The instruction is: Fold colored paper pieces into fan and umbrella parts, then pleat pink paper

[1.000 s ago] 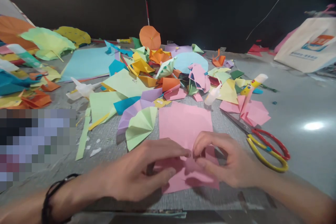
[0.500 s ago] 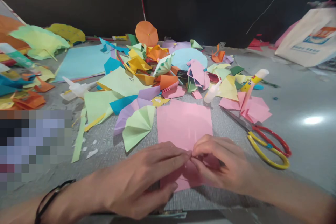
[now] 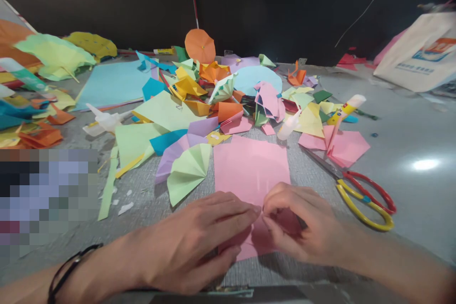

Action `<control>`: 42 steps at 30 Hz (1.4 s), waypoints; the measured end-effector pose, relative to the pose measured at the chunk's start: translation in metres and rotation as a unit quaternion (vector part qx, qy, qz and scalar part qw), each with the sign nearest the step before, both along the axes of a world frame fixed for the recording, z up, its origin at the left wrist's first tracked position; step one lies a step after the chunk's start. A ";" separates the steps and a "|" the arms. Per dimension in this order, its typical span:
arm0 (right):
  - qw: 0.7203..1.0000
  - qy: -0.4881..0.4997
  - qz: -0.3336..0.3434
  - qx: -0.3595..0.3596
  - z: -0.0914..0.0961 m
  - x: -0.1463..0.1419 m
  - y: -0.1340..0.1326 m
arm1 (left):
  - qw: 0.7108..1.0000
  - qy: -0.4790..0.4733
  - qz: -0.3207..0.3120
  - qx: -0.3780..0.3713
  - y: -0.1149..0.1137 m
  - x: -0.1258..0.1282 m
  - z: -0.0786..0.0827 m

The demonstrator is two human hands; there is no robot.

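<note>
The left hand (image 3: pixel 192 242) and right hand (image 3: pixel 302 223) are clenched in a pinch on the crumpled near edge of the pink paper sheet (image 3: pixel 249 166) at 6 o'clock in view, with red-and-yellow scissors (image 3: pixel 363 199) at the sheet's 4 o'clock and a green paper fan (image 3: pixel 187 173) at its 9 o'clock.

The person's bare left hand (image 3: pixel 188 242) reaches in from the lower left, palm down, with its long fingers (image 3: pixel 231 208) nearly straight and the thumb tucked below them. A thin black cord bracelet (image 3: pixel 67 266) circles that wrist. The bare right hand (image 3: pixel 301 223) comes in from the lower right, its fingers curled and pinched toward the thumb, the fingertips (image 3: pixel 267 210) just beside the left hand's.
</note>
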State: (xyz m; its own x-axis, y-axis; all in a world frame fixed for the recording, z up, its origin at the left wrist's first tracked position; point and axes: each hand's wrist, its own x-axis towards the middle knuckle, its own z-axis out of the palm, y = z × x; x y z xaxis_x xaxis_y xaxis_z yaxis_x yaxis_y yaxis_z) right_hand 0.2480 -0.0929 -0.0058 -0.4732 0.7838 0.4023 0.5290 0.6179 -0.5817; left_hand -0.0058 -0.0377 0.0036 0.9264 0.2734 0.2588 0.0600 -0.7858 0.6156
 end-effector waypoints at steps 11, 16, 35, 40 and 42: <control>0.999 -0.043 0.011 -0.015 -0.003 0.002 -0.002 | 0.999 0.026 -0.012 0.026 -0.001 0.001 0.002; 0.997 -0.076 0.018 0.013 0.000 -0.001 -0.003 | 0.998 0.049 -0.017 0.038 -0.001 0.002 0.002; 0.929 0.068 0.087 -0.353 0.016 -0.003 0.002 | 0.993 0.065 -0.019 0.100 0.000 0.001 0.005; 0.896 0.104 0.110 -0.418 0.015 -0.006 0.003 | 0.989 0.064 -0.014 0.130 0.000 0.003 0.001; 0.892 0.105 0.099 -0.428 0.016 -0.008 0.002 | 0.989 0.059 -0.017 0.134 0.000 0.003 0.000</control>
State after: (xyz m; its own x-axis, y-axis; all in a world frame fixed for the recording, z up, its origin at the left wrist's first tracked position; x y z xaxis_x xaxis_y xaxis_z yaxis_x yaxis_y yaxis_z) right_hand 0.2400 -0.0907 0.0100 -0.6218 0.7551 -0.2077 0.2822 -0.0314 -0.9589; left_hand -0.0024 -0.0381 0.0035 0.9621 0.1782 0.2066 0.0902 -0.9223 0.3757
